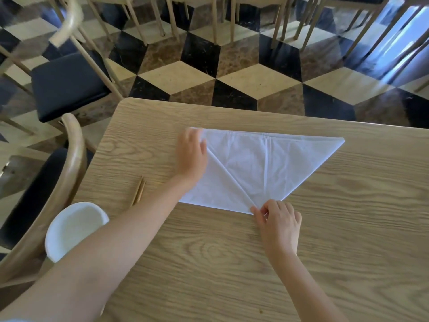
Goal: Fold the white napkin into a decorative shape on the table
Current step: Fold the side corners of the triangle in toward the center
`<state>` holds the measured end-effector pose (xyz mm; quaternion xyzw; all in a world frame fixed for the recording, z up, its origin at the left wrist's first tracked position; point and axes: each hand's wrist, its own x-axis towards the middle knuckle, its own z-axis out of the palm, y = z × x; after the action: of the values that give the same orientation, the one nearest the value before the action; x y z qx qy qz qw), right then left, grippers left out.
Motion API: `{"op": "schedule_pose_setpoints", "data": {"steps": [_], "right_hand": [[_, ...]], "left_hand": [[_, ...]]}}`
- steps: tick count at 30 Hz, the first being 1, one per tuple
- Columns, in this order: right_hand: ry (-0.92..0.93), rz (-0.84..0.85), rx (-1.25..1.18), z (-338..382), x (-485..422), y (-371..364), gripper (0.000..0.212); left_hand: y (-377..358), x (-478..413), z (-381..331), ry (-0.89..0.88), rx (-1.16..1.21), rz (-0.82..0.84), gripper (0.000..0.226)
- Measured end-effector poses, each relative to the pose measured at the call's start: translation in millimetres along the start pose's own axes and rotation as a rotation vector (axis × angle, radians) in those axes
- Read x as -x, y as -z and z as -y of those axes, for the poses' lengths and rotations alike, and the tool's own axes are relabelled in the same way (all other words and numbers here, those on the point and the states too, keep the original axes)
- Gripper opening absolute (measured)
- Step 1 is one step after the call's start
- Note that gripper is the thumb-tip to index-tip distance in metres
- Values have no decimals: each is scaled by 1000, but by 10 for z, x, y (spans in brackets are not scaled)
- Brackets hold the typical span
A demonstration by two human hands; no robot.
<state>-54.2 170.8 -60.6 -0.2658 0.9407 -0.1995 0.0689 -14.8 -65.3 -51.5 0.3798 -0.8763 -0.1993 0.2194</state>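
The white napkin [262, 163] lies flat on the wooden table [348, 228] as a wide triangle, its long edge far from me and its point near me. Its left flap is folded down along a diagonal crease toward that point. My left hand [192, 156] rests palm down on the napkin's left part, fingers over the far left corner. My right hand [278, 221] pinches the near point of the napkin between thumb and fingers.
A pair of wooden chopsticks [138, 191] lies left of the napkin. A white bowl [74, 228] sits at the table's left edge under my left forearm. Wooden chairs [67, 84] with dark cushions stand to the left and beyond, on a checkered floor.
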Motion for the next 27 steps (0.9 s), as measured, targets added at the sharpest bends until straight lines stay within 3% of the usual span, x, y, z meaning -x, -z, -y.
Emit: {"op": "schedule_pose_setpoints", "data": {"steps": [2,4,8,16,23,27], "right_hand": [[20,-17,6,-10,23,-9,29],[48,-16,25,-27,35,-18,27],[65,-10,56,-33,22,-11,28],[58,46,116,26,-14,-17,23],[174,220,222,-355,-342,290,24],[280,397,296,-677,-711,551,29]], "left_hand": [[-93,336,-8,-297,-61,201,39],[-154,532,63,-383,-223,361,55],[-176,509,93,-298,-405,448,65],[-150,538,28,-231,-436,477,71],[-243,1240,-362,167,-454,305,66],[-329,1684,-839,301,-331,307,71]]}}
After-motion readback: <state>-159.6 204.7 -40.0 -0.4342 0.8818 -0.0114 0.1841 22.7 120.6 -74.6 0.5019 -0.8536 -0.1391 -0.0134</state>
